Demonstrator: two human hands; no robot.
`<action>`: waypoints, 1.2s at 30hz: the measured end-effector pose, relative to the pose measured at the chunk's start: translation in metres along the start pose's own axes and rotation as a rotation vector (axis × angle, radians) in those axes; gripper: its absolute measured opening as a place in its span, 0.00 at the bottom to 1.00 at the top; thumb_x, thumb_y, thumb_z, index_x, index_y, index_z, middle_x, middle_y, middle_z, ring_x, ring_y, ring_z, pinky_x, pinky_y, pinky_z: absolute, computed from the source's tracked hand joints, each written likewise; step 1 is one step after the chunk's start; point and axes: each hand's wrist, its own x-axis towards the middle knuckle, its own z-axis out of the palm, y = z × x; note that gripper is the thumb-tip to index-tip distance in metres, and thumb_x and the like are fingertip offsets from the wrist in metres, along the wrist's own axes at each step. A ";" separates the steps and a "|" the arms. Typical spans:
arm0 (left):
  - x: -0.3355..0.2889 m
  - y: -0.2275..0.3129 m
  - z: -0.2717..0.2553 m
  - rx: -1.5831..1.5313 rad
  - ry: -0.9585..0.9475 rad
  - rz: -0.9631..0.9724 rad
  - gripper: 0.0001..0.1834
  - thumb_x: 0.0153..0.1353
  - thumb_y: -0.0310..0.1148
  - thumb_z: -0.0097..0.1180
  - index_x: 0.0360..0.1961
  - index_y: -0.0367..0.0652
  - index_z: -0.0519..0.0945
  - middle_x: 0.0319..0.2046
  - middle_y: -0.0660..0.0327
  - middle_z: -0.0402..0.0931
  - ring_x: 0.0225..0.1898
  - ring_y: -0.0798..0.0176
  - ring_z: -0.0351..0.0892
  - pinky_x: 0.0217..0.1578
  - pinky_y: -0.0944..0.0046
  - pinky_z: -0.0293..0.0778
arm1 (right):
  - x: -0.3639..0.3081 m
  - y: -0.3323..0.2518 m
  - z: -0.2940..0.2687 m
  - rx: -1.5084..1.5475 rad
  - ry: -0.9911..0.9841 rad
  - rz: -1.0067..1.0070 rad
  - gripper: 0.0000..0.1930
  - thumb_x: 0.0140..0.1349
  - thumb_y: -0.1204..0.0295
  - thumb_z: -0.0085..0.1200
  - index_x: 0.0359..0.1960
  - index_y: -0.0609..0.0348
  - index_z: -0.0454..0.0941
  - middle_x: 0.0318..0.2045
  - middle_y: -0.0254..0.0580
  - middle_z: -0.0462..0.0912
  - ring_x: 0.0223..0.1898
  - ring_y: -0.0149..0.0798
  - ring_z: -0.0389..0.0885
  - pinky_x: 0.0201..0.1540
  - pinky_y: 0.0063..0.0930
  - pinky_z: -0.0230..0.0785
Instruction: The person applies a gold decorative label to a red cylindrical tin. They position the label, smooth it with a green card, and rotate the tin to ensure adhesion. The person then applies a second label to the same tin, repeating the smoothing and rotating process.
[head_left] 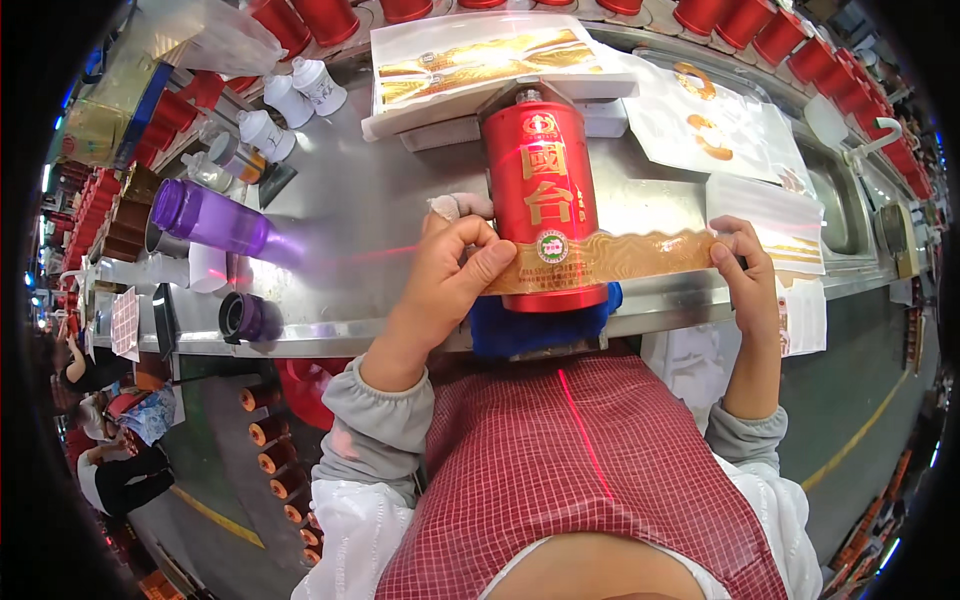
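Both forearms [398,350] are angled up from lower frame; the gold label strip [645,258] is clamped at its left end by the left hand [448,265], thumb over curled fingers, and pinched thumb-to-index at its right end by the right hand [747,262]. Strip is metallic, wavy-topped, stretched across the lower part of the glossy red cylindrical bottle [541,180], centre frame.

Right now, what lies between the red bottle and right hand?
The gold label strip stretches from the red bottle to the right hand, in the head view.
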 end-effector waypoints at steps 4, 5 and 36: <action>0.001 0.004 0.002 -0.062 0.006 0.056 0.14 0.62 0.42 0.62 0.31 0.41 0.78 0.50 0.53 0.67 0.53 0.58 0.61 0.55 0.62 0.59 | -0.001 0.001 -0.004 0.029 -0.009 0.004 0.11 0.63 0.68 0.59 0.26 0.60 0.78 0.47 0.44 0.75 0.54 0.37 0.69 0.55 0.32 0.61; 0.001 0.006 0.001 -0.062 0.005 0.050 0.14 0.62 0.42 0.62 0.31 0.41 0.78 0.50 0.52 0.67 0.53 0.58 0.61 0.55 0.62 0.59 | -0.001 0.000 -0.005 0.042 -0.007 0.005 0.11 0.63 0.67 0.59 0.26 0.60 0.78 0.47 0.44 0.75 0.54 0.36 0.69 0.55 0.31 0.61; -0.007 -0.027 0.006 -0.375 -0.127 -0.059 0.14 0.68 0.43 0.56 0.32 0.43 0.76 0.37 0.63 0.67 0.43 0.68 0.63 0.51 0.67 0.61 | 0.002 0.007 -0.007 0.069 -0.055 0.054 0.11 0.63 0.67 0.60 0.27 0.61 0.78 0.48 0.42 0.74 0.53 0.33 0.69 0.54 0.28 0.61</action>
